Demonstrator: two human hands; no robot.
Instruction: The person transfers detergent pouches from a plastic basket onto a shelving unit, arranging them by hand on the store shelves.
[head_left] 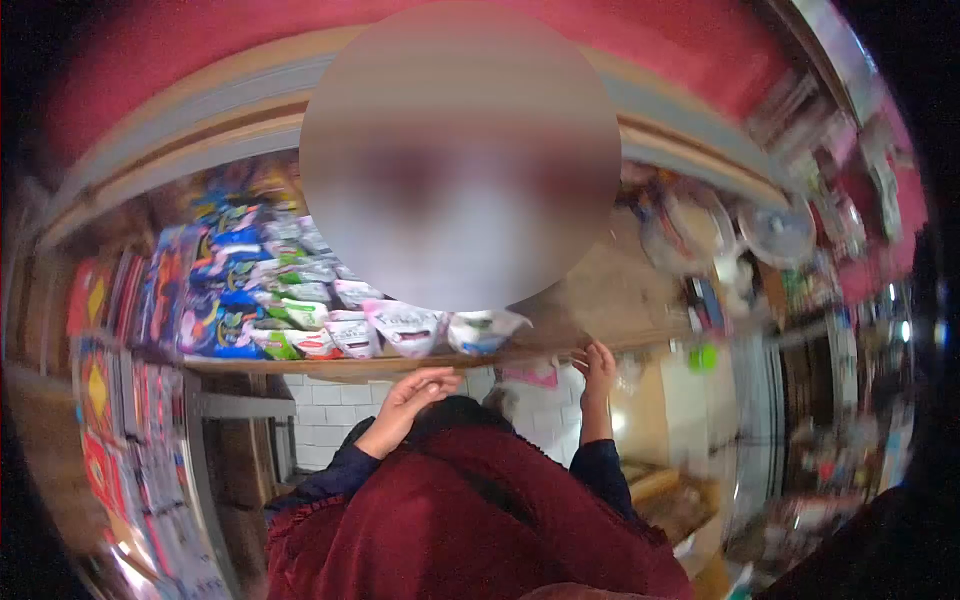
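My left hand (412, 396) is raised below the front edge of a wooden shelf (330, 365), fingers loosely curled and holding nothing. My right hand (598, 366) reaches up further right, its fingertips touching the same shelf edge. White snack packets (405, 328) with green and pink print lie in a row along the shelf just above both hands. Dark blue sleeves and a maroon shawl (470, 520) cover my arms and chest. A blurred round patch hides the shelf's upper middle.
Blue and multicoloured packets (225, 300) are stacked on the shelf's left. Hanging packet strips (100, 400) fill the left side. White tiled wall (330, 415) lies below the shelf. Cluttered goods (730, 260) and a small fan (778, 232) stand to the right.
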